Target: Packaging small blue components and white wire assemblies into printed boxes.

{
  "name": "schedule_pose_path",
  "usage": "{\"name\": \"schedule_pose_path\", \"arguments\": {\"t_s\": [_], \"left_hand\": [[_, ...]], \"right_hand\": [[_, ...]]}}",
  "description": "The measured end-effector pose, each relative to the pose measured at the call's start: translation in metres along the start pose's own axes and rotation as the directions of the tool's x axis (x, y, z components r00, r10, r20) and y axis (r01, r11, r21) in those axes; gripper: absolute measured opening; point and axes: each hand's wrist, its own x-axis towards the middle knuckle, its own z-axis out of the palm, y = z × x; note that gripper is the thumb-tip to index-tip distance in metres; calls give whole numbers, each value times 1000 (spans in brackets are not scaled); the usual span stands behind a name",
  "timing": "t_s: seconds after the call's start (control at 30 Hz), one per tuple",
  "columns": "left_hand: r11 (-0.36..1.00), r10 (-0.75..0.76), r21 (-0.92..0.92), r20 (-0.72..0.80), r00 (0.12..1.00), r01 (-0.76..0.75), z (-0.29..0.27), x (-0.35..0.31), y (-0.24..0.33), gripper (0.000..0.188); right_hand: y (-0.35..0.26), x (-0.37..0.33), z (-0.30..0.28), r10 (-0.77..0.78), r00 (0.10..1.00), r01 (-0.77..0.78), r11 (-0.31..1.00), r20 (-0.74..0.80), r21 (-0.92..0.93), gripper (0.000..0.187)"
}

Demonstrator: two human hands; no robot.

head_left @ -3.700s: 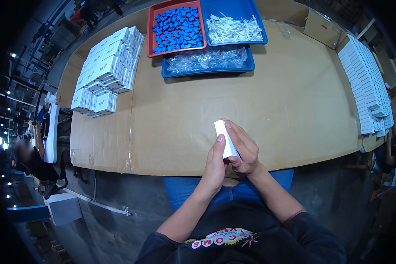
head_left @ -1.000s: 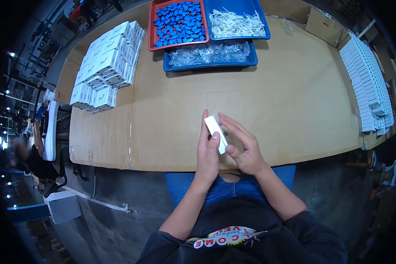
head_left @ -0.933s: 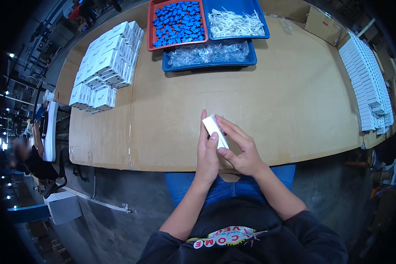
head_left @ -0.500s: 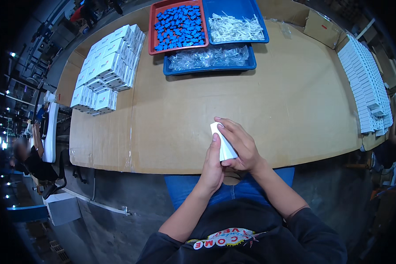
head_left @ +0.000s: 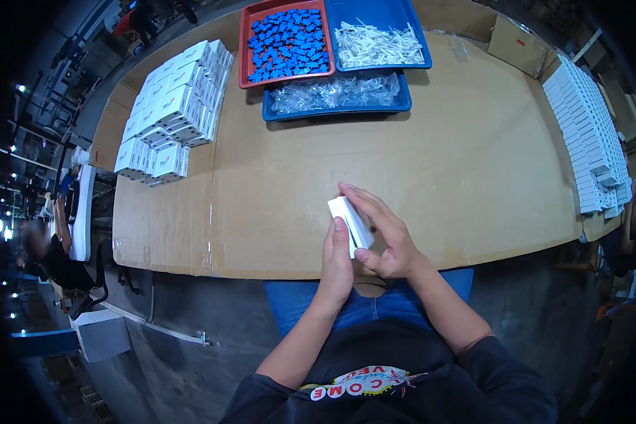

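Between my two hands, over the near edge of the cardboard-covered table [head_left: 290, 184], is a small white box [head_left: 352, 225], held tilted with a dark slit along its side. My left hand [head_left: 338, 256] grips its left side, the thumb lying along it. My right hand [head_left: 389, 237] curves around the right side, with fingertips at the far end and the thumb at the near lower corner. The palms hide part of the box, and I cannot tell what is inside it.
At the left stand stacked white boxes [head_left: 166, 106]. Toward the far side are a red tray [head_left: 244, 53] of blue pieces, a blue tray [head_left: 425, 49] of white sticks and another blue tray [head_left: 275, 114] of clear bags. Rows of white boxes [head_left: 586, 134] line the right edge. A person [head_left: 60, 258] sits far left.
The white box has turned and shifted slightly left, and a dark slit now shows on it. My right hand's fingers and thumb have spread a little wider apart.
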Motion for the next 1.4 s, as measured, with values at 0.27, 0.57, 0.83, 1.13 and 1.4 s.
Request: {"name": "schedule_pose_path", "arguments": {"t_s": [0.27, 0.57, 0.83, 1.13, 1.4], "left_hand": [[910, 341, 238, 36, 939, -340, -8, 4, 13, 69], [905, 399, 164, -11, 917, -392, -13, 3, 2, 89], [887, 436, 172, 0, 900, -430, -16, 1, -2, 87], [781, 568, 312, 6, 823, -541, -14, 6, -6, 114], [736, 621, 342, 5, 784, -585, -11, 12, -19, 121]], "right_hand": [[-14, -16, 21, 183, 982, -182, 983, -52, 31, 50], [-17, -19, 32, -19, 995, -4, 974, -96, -225, 42], [-16, -22, 31, -7, 995, -11, 985, -103, -171, 39], [-35, -6, 12, 674, 714, -635, 511, 188, 579, 56], [-55, -8, 39, 644, 763, -526, 577, 47, 625, 59]]}}
